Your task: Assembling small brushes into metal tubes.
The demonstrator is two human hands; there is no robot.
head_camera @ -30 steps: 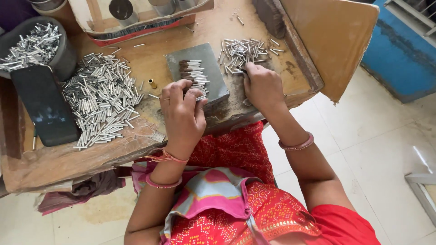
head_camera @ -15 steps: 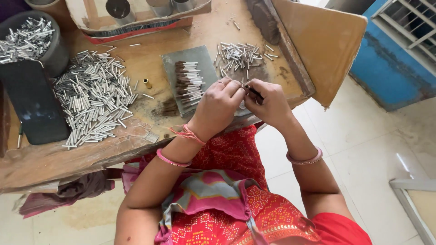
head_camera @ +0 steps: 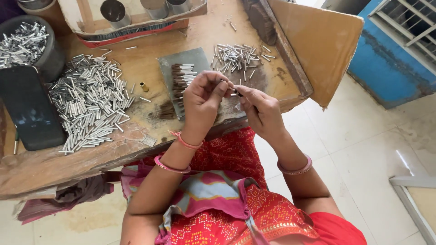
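Observation:
My left hand point(head_camera: 203, 99) and my right hand point(head_camera: 259, 110) are raised together above the front edge of the wooden workbench point(head_camera: 136, 136). Between their fingertips they pinch one small metal tube with a dark tip point(head_camera: 236, 92). Just behind my left hand lies a grey slab point(head_camera: 200, 56) holding a row of tubes with brown bristle ends point(head_camera: 181, 78). A small heap of short silver tubes point(head_camera: 236, 56) lies behind my right hand.
A large pile of silver tubes point(head_camera: 88, 102) covers the bench's left half, beside a black phone point(head_camera: 29, 109) and a dark bowl of tubes point(head_camera: 25, 43). Metal cups point(head_camera: 112, 10) stand in a tray at the back. A cardboard sheet point(head_camera: 318, 45) leans at right.
My hands have left the slab and the small heap and come together, lifted over the bench's front edge, holding one tube between them.

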